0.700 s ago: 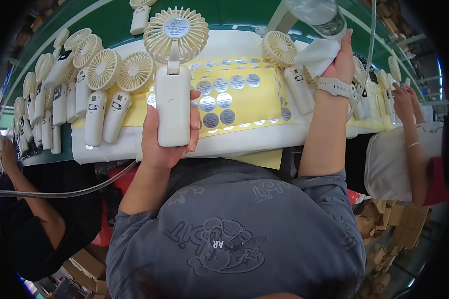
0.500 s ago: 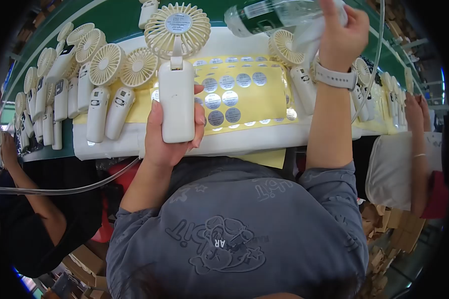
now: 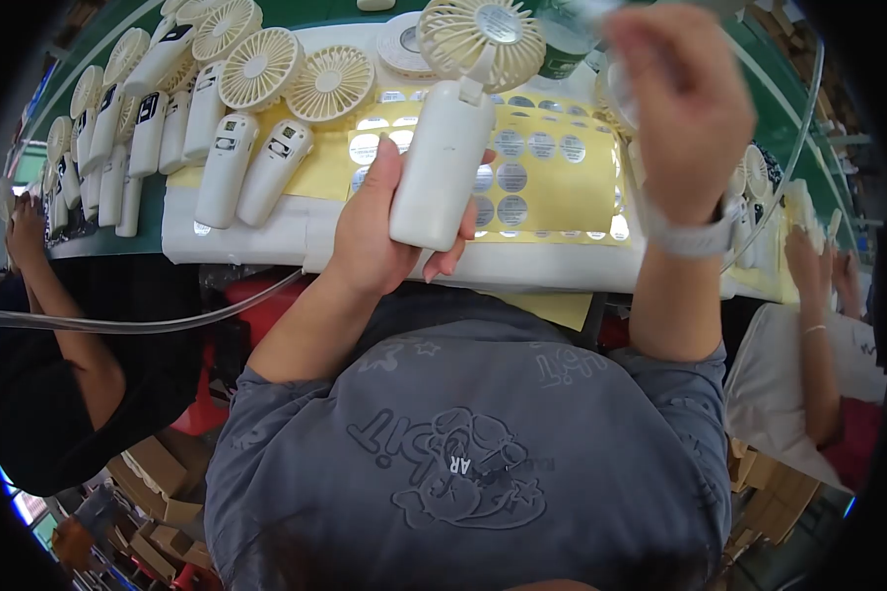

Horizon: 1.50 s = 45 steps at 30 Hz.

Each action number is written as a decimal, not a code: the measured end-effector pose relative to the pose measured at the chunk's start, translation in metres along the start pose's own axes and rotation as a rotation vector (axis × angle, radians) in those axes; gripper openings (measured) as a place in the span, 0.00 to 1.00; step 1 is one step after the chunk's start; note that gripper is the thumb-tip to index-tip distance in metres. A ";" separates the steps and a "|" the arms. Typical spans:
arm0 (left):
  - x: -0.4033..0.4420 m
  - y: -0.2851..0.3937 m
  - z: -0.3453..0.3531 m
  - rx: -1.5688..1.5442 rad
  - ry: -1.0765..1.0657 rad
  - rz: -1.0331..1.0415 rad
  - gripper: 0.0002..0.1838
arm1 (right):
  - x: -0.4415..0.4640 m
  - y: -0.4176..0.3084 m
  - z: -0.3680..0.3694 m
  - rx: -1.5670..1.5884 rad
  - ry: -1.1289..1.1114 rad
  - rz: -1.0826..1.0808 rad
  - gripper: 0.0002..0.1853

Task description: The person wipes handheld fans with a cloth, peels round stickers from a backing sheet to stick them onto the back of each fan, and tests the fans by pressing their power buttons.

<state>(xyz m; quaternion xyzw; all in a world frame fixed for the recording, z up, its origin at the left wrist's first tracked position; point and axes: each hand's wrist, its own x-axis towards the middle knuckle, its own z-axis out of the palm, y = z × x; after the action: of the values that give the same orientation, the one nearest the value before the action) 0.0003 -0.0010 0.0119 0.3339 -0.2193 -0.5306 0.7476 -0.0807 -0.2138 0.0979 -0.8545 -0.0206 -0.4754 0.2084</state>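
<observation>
tabletop [image 3: 310, 12] carries yellow label sheets [image 3: 562, 187], likely flat for easy reach. above them a white fan [image 3: 455, 118] leans, back showing, wrapped in the left grip [image 3: 370, 222], presumably for steadiness; the right grip [image 3: 690, 118] is blurred, its closure impossible to tell.

I had a green table [image 3: 315, 12] spread across my feed, with a white cover [image 3: 547, 255] laid over its middle. On that cover I made out yellow sheets [image 3: 572, 187], overlapping, with rows of round silver labels [image 3: 512, 177] on them, and a white roll [image 3: 401, 46] lying flat toward the far side. Two cream fans [image 3: 225, 175] lay side by side at the left, across yellow sheet and white cover. Past them I saw a crowded cluster [image 3: 150, 135] of more fans reaching onto the green, and a smaller group [image 3: 756, 169] at the right, partly hidden from me.
</observation>
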 end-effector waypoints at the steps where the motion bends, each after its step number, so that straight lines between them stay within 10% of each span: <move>1: -0.001 -0.002 0.002 -0.004 0.004 -0.007 0.43 | -0.016 -0.017 0.010 0.044 -0.124 -0.041 0.10; 41: -0.014 -0.034 -0.001 -0.091 -0.028 -0.189 0.32 | -0.104 -0.044 0.022 0.131 -0.144 0.084 0.06; 45: -0.014 -0.036 0.005 -0.041 0.134 -0.236 0.33 | -0.130 -0.072 0.031 0.511 -0.273 0.214 0.05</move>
<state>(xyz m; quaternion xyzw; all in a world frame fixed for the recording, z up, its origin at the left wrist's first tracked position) -0.0310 0.0031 -0.0109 0.3767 -0.1169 -0.5959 0.6996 -0.1437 -0.1158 0.0016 -0.8277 -0.0771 -0.3107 0.4609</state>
